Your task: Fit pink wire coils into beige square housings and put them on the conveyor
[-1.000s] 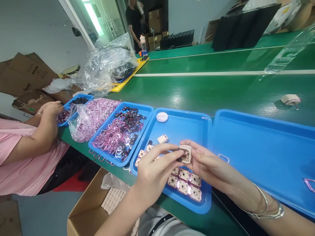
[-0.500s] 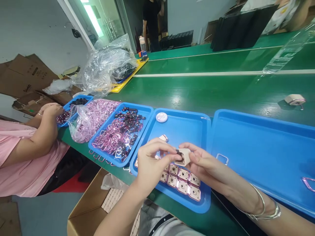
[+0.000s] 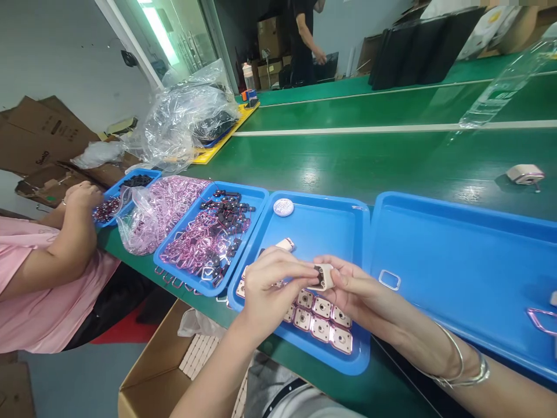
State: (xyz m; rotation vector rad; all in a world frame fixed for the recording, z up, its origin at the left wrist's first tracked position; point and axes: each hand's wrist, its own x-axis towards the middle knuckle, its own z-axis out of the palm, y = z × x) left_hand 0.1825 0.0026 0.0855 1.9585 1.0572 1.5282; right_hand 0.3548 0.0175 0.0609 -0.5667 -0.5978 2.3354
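Observation:
Between my two hands is a small cream plastic housing (image 3: 327,276) with a dark hollow side facing left. My right hand (image 3: 353,285) grips the housing from the right, thumb on top. The fingertips of my left hand (image 3: 272,284) pinch a small black part (image 3: 319,277) at the hollow side; how deep it sits is hidden by the fingers. Below the hands, cream square pieces with pink metallic rims (image 3: 321,328) lie in rows in a blue tray (image 3: 361,363). Another cream piece (image 3: 286,244) lies behind my left hand.
A blue tray (image 3: 243,194) of pink wire frames and black parts stands left, beside a bag of pink frames (image 3: 174,197). Another blue tray (image 3: 456,232) lies right. A co-worker's hands (image 3: 82,194) are far left. A cardboard box (image 3: 148,360) stands below the table edge.
My left fingers have pressed closer against the housing, and less of the black part shows. In the background a person has moved to the right. The view has shifted slightly.

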